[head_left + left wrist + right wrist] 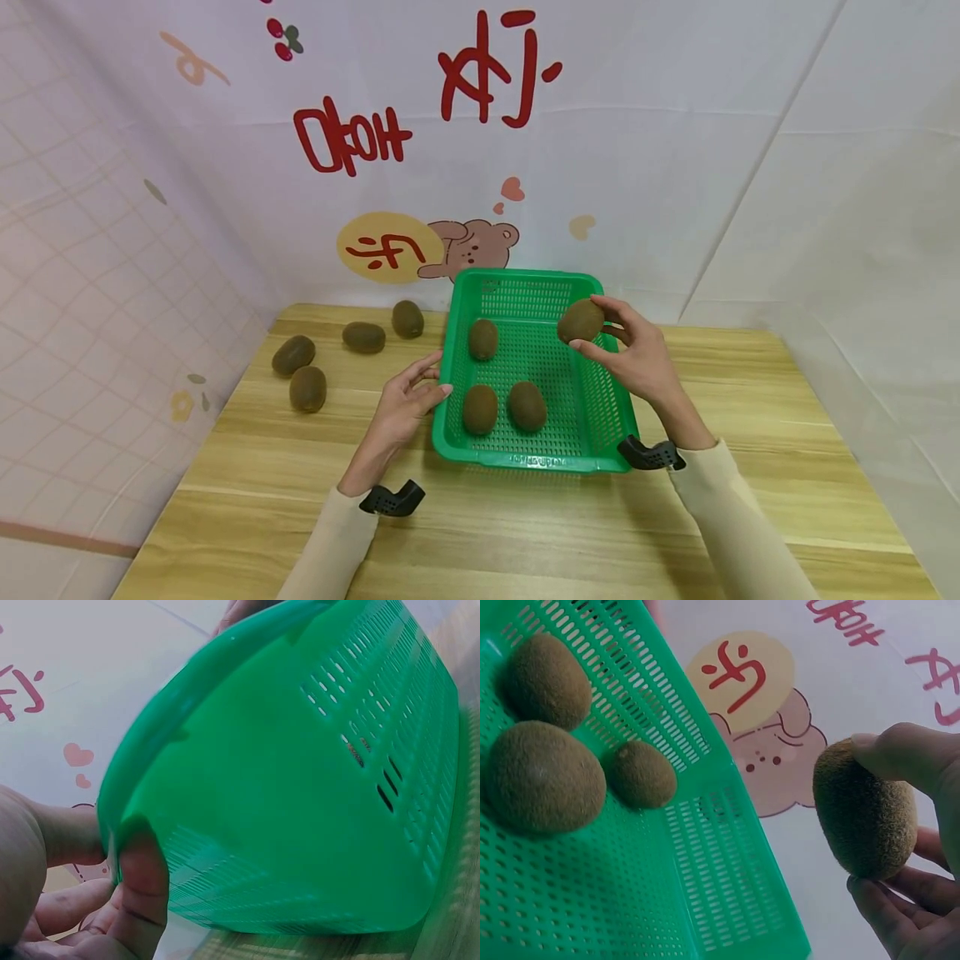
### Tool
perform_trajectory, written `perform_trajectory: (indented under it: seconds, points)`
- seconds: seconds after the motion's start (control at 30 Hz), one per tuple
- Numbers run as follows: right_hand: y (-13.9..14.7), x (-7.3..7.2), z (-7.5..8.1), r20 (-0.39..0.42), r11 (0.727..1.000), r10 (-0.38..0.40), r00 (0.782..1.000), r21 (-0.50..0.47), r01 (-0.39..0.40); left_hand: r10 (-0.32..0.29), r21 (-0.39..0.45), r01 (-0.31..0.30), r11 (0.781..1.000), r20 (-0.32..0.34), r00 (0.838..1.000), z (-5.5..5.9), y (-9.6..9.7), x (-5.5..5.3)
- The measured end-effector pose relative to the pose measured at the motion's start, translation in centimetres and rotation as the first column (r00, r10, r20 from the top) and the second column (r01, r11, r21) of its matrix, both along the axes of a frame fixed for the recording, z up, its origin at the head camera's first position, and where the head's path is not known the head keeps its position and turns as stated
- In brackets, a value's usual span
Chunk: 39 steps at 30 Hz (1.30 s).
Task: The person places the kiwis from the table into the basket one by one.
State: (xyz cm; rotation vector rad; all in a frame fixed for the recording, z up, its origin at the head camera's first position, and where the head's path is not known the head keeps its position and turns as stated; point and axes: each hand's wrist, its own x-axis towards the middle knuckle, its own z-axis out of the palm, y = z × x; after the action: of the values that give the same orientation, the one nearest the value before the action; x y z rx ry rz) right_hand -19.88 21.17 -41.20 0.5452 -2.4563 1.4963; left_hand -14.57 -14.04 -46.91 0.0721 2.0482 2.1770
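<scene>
A green plastic basket (532, 462) with slotted walls stands on the wooden table. Three brown kiwis lie inside it: one kiwi (483, 339) toward the back left, another kiwi (480, 409) at the front left and a third kiwi (527, 407) beside that. My left hand (401, 408) pinches the basket's left rim, thumb on one side and fingers on the other, as the left wrist view shows. Between thumb and fingertips my right hand (637, 350) holds a kiwi (581, 322) up over the basket's right side. In the right wrist view this held kiwi (865, 810) is apart from the basket.
Left of the basket, several loose kiwis lie on the table (300, 492): one kiwi (408, 319), another kiwi (363, 337), and a pair, a kiwi (293, 356) and a kiwi (307, 389), close together. A white printed cloth (637, 150) hangs behind the table.
</scene>
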Motion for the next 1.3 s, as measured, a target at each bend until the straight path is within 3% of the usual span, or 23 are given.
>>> perform_trajectory:
  seconds: [0.4, 0.67, 0.83, 1.03, 1.3]
  points:
    - [-1.7, -0.5, -0.3, 0.023, 0.998, 0.049, 0.999, 0.035, -0.05, -0.006, 0.005, 0.006, 1.0, -0.003, 1.0, 0.0, 0.0, 0.0]
    - [-1.3, -0.6, -0.5, 0.098, 0.994, 0.063, 0.993, 0.078, -0.071, -0.014, 0.016, 0.014, 1.0, -0.003, 1.0, 0.1, 0.1, 0.0]
    - [-0.9, -0.6, -0.3, 0.065, 0.988, 0.081, 0.995, 0.126, -0.089, -0.01, 0.022, 0.01, 1.0, 0.0, 1.0, 0.1, 0.0, 0.0]
    - [-0.1, -0.5, -0.1, 0.04, 0.986, 0.069, 0.997, 0.15, -0.075, -0.008, 0.018, 0.008, 1.0, -0.015, 1.0, 0.2, 0.0, -0.1]
    - [1.5, 0.0, -0.5, 0.104, 0.985, 0.012, 0.995, 0.17, -0.03, -0.008, 0.025, 0.008, 1.0, -0.002, 1.0, 0.0, -0.1, 0.0]
